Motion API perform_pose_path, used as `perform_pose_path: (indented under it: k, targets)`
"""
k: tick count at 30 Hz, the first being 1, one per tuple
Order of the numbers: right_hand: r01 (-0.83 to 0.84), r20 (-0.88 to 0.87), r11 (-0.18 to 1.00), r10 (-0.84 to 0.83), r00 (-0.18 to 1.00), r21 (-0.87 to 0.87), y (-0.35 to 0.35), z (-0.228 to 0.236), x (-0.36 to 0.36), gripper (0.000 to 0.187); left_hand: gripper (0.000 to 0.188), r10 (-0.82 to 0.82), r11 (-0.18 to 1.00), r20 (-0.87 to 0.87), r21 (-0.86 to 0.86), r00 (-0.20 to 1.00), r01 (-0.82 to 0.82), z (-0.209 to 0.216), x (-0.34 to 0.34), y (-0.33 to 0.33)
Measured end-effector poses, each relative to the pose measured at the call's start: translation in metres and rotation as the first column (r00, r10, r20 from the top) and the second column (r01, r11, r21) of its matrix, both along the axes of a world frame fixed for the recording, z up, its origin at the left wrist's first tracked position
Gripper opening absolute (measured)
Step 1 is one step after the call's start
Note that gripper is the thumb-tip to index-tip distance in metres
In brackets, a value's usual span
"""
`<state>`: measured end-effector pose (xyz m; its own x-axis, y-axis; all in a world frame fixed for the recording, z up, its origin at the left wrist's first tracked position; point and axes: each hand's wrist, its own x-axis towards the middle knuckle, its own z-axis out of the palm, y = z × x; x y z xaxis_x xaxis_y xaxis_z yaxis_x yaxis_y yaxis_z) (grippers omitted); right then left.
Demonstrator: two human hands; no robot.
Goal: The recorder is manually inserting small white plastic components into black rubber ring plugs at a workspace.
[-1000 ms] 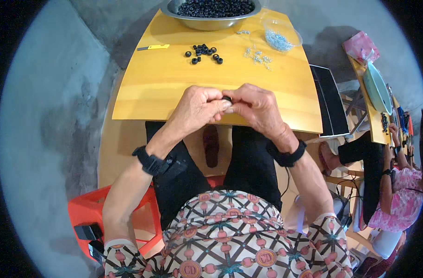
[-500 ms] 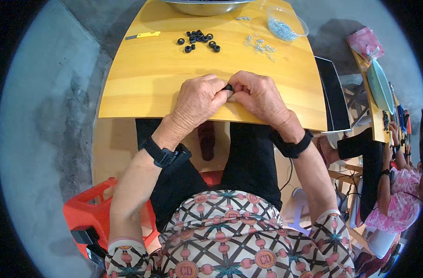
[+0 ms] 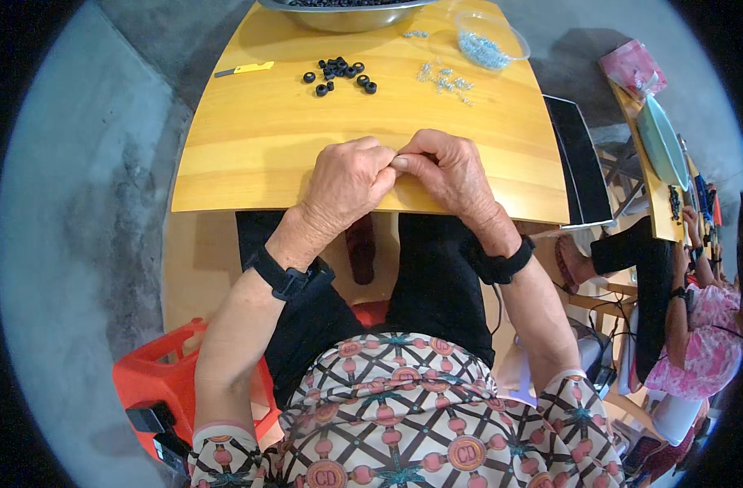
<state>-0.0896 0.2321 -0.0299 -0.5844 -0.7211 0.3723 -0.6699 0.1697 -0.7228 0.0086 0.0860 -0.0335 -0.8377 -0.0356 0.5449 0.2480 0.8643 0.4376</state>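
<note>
My left hand (image 3: 345,180) and my right hand (image 3: 454,177) meet above the near part of the wooden table (image 3: 249,163). Thumb and fingers are pinched on both, fingertips touching. Half a second ago a small black part showed between them; now the fingers hide it, and what the right fingertips pinch is too small to make out. Farther off lies a loose group of small round black parts (image 3: 349,71), some with a hole through them. To its right are scattered small silvery springs (image 3: 445,80).
A clear plastic tub (image 3: 483,50) of springs stands far right. At the far edge is a metal bowl (image 3: 347,18) of black parts. A yellow utility knife (image 3: 245,69) lies far left. Another person (image 3: 697,325) works at a table on the right, near a green basin (image 3: 662,142).
My right thumb and fingers have closed in against my left fingertips, covering the black part. The view has shifted slightly, and the things on the table sit a little differently in it.
</note>
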Motion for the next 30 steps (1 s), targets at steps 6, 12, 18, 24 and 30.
perform_pose_path:
  k: [6,12,18,24,30]
  targets:
    - [-0.039,0.108,0.999,0.034,0.994,0.038,-0.006,-0.004,-0.013,0.020,0.014,0.015,0.991,0.062,0.135,0.998,-0.023,0.000,-0.007,-0.003]
    - [-0.085,0.163,0.996,0.079,0.984,0.031,-0.003,0.000,-0.014,0.020,0.014,0.072,0.977,0.060,0.197,0.996,-0.082,0.000,-0.004,0.007]
    - [-0.126,0.093,0.992,0.124,0.988,0.019,-0.003,0.001,-0.014,0.020,0.014,0.118,0.985,0.016,0.122,0.993,-0.119,-0.001,-0.001,0.012]
    - [-0.165,0.140,0.980,0.149,0.979,0.113,-0.007,0.011,-0.019,0.020,0.014,0.119,0.967,0.040,0.223,0.992,-0.125,0.000,-0.002,0.012]
    - [-0.169,0.213,0.977,0.139,0.967,0.131,-0.009,0.006,-0.023,0.025,0.009,0.132,0.972,0.067,0.185,0.989,-0.142,-0.002,-0.003,0.011]
